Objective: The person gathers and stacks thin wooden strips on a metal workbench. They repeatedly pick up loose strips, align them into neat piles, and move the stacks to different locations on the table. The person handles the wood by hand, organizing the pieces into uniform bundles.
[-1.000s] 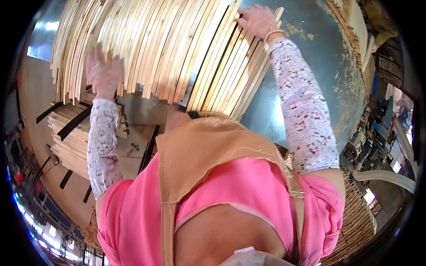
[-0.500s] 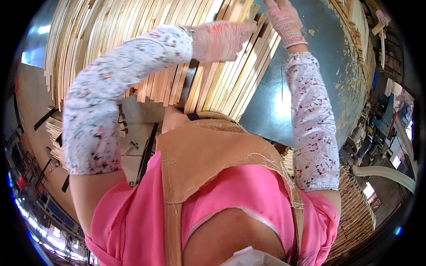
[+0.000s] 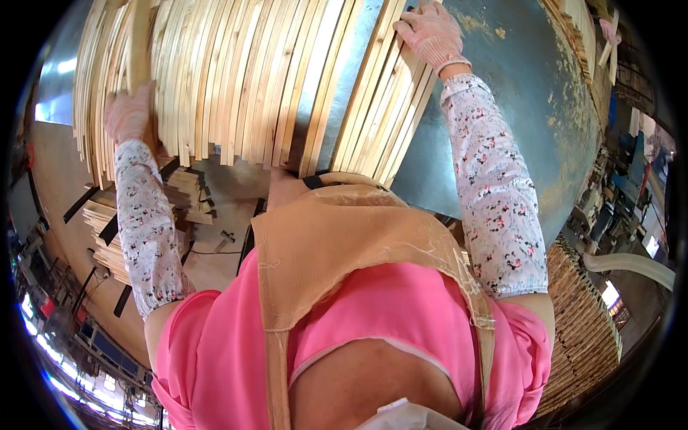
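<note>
Pale wooden strips [image 3: 236, 79] lie side by side on a metal table, their near ends uneven. My left hand [image 3: 129, 115], in a pinkish knit glove, is closed around one wooden strip [image 3: 139, 50] at the left part of the row. That strip looks raised over the others. At the far right, my right hand [image 3: 432, 34], gloved alike, rests on a separate group of strips [image 3: 383, 107]. Its fingers are apart and bent over the far part of that group. Bare metal shows in a gap between this group and the strips left of it.
The metal tabletop [image 3: 494, 122] stretches to the right, with dusty patches. Shorter wood pieces [image 3: 188, 193] are stacked below the table at left, beside dark bars [image 3: 80, 204]. A large wood stack [image 3: 577, 322] stands at lower right, near a pale hose [image 3: 631, 269]. Another person's gloved hand [image 3: 609, 32] shows at upper right.
My left hand has swung from the right-hand strips to the left part of the row and taken hold of a strip. My right hand has shifted slightly left and down onto the right group.
</note>
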Demonstrator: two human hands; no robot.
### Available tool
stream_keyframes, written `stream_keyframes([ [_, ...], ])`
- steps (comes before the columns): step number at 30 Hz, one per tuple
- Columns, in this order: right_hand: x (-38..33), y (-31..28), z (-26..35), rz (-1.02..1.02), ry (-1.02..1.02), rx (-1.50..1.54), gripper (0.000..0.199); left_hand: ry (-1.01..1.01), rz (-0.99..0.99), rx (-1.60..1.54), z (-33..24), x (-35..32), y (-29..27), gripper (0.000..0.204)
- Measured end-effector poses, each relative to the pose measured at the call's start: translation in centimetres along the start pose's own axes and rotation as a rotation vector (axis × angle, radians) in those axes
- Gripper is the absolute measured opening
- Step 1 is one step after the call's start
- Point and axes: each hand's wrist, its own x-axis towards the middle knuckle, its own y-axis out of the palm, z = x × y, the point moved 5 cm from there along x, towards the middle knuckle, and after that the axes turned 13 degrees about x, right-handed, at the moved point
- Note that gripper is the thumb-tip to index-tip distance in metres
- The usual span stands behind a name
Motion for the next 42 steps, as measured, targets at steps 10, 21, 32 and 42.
stream_keyframes([
  [10,2.8,5.3,-5.0,-0.154,0.170,0.151,0.067,0.178,-0.242,0.161,-1.1,1.7,1.4,0.079],
  [21,4.9,2.0,-4.8,-0.077,0.211,0.222,0.060,0.308,-0.469,-0.040,-3.5,-5.0,0.6,0.080],
  [32,-5.8,-11.5,-1.8,-0.544,-0.305,0.461,0.038,1.561,-1.189,0.278,-25.7,-27.2,-13.9,0.029],
  [42,-20.2,9.2,2.8,0.230,0.582,0.890,0.110,0.759,-0.433,0.018,-15.5,-15.1,-12.7,0.031],
])
